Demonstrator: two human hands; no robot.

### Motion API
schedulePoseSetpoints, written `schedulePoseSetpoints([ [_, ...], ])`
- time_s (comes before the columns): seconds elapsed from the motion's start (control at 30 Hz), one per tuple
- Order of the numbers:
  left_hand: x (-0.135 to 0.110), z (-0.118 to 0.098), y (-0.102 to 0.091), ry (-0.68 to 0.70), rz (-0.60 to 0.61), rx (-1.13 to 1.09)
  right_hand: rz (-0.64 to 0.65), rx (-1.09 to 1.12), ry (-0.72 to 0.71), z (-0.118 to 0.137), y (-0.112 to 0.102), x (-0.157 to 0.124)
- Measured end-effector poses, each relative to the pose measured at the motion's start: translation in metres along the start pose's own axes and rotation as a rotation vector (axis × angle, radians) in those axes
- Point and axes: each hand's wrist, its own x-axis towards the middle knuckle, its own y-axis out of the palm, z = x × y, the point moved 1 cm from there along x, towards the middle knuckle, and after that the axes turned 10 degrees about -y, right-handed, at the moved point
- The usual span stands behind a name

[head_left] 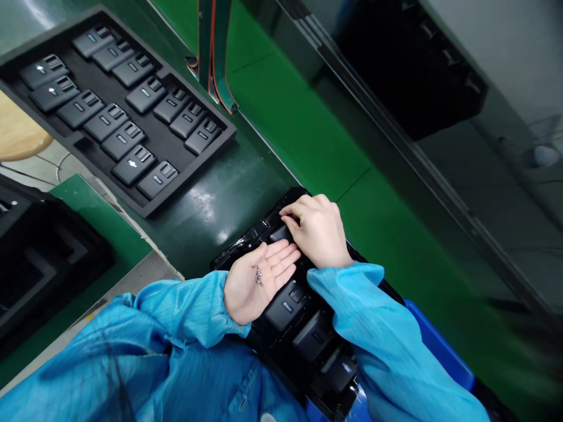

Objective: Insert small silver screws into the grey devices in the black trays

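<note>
My left hand (246, 287) lies palm up with its fingers stretched out. A small heap of shiny metal pieces (258, 275), which look like tiny screws, rests on its palm. My right hand (323, 231) is closed in a pinch just beyond those fingertips, over the far end of a glossy black tray (240, 243). What the pinch holds, if anything, is too small to tell. Under and below my hands, the tray carries several black box-shaped devices; one device (281, 308) bears the label "Riton". My hands and sleeves hide part of the tray.
A black foam tray (189, 181) with several similar black devices (132, 164) lies on the dark green bench (215, 205) at upper left. Green straps (215, 53) stand by the bench edge. Black cases (44, 258) sit at left. A blue bin (440, 346) shows at lower right.
</note>
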Motion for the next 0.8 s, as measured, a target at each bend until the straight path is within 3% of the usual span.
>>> schedulePoseSetpoints([
  [0.8,0.001,-0.002,-0.002,0.014,-0.011,0.021,0.073,-0.104,-0.162,-0.001,-0.002,0.012],
])
